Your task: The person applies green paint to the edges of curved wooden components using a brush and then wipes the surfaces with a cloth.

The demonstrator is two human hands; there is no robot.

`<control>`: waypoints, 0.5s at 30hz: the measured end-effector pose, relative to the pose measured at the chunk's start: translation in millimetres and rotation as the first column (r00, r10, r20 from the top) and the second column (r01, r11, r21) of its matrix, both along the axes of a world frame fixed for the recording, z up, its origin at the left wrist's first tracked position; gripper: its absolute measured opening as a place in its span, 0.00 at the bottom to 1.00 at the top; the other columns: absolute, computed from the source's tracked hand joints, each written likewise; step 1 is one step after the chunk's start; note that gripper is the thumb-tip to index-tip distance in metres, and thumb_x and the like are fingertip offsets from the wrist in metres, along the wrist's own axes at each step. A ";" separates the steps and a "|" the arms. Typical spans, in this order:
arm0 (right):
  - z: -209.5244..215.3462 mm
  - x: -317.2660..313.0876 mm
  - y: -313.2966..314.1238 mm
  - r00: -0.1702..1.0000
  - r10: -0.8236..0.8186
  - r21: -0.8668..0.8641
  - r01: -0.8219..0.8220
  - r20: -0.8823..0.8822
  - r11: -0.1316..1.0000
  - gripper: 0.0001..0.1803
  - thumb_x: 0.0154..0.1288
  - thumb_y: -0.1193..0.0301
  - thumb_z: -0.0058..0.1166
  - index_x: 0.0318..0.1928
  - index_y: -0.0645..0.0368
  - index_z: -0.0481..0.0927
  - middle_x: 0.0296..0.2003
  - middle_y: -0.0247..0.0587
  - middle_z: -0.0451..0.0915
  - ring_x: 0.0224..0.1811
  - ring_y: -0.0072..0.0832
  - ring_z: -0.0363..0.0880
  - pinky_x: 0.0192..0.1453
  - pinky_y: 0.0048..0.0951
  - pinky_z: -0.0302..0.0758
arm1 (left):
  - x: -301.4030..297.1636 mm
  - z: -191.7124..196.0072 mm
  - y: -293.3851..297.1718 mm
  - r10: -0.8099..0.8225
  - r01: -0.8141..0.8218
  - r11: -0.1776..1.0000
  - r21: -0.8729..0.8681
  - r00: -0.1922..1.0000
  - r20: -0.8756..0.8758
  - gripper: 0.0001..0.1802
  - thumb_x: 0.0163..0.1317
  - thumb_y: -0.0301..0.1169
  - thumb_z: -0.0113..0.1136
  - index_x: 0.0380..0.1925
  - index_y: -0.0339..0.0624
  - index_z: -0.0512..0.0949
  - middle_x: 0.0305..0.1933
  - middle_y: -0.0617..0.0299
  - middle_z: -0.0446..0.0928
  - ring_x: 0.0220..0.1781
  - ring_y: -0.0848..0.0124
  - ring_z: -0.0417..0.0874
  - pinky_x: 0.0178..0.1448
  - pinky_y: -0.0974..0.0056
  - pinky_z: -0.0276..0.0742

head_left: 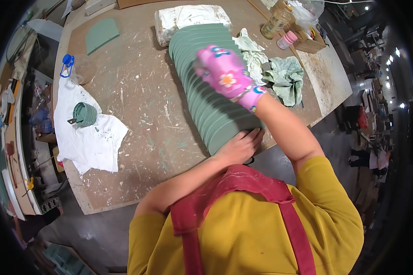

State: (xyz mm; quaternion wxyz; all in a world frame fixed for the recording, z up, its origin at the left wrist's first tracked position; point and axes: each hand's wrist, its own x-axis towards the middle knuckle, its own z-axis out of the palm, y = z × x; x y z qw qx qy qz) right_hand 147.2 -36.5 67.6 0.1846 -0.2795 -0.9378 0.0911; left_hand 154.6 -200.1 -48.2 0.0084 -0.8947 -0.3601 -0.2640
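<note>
A fanned row of green painted panels with rounded corners lies across the table, each panel overlapping another. My left hand, bare, is at the near end of the row, its bent fingers holding the nearest panel's edge. Over the upper middle of the row is my right hand in a pink flowered glove. Its fingers are smeared by motion, and I cannot make out whether anything is in them. The far end of the row leans on a white wrapped block.
Left on the table are a single green panel, a blue-capped bottle and a green-stained cup on a white cloth. Right of the row lie crumpled rags, a jar and a pink-capped bottle.
</note>
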 end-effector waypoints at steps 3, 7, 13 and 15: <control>-2.4 39.5 10.3 0.946 -0.316 -0.052 0.312 -0.072 0.949 0.15 0.57 0.67 0.62 0.43 0.57 0.76 0.36 0.48 0.80 0.39 0.46 0.81 0.42 0.39 0.77 | -0.3 -4.8 -1.5 0.018 -0.019 0.997 0.075 1.000 0.012 0.26 0.56 0.35 0.49 0.55 0.38 0.74 0.67 0.57 0.66 0.69 0.65 0.63 0.65 0.62 0.60; -10.2 95.1 28.7 0.829 -0.554 -0.003 0.555 -0.077 0.832 0.18 0.61 0.59 0.59 0.44 0.58 0.76 0.38 0.50 0.80 0.40 0.47 0.81 0.43 0.41 0.76 | 1.7 -5.2 -1.9 0.031 -0.034 0.997 0.075 0.999 0.035 0.26 0.57 0.35 0.49 0.55 0.38 0.74 0.68 0.58 0.65 0.69 0.66 0.63 0.65 0.63 0.60; 5.5 73.3 19.0 0.883 -0.418 -0.064 0.414 -0.213 0.908 0.20 0.60 0.59 0.58 0.48 0.58 0.76 0.40 0.50 0.80 0.41 0.48 0.80 0.45 0.41 0.76 | 0.0 -4.9 -2.3 0.051 -0.054 0.995 0.086 0.998 0.040 0.25 0.56 0.35 0.51 0.54 0.38 0.74 0.65 0.59 0.66 0.69 0.66 0.63 0.65 0.63 0.60; 0.9 55.3 16.9 0.916 -0.284 -0.033 0.286 -0.285 0.958 0.18 0.61 0.59 0.58 0.45 0.58 0.75 0.39 0.51 0.80 0.40 0.49 0.80 0.44 0.42 0.76 | -3.8 -5.1 -2.4 0.024 -0.026 0.997 0.068 0.999 0.021 0.25 0.55 0.35 0.51 0.54 0.38 0.74 0.65 0.59 0.66 0.69 0.66 0.63 0.65 0.63 0.60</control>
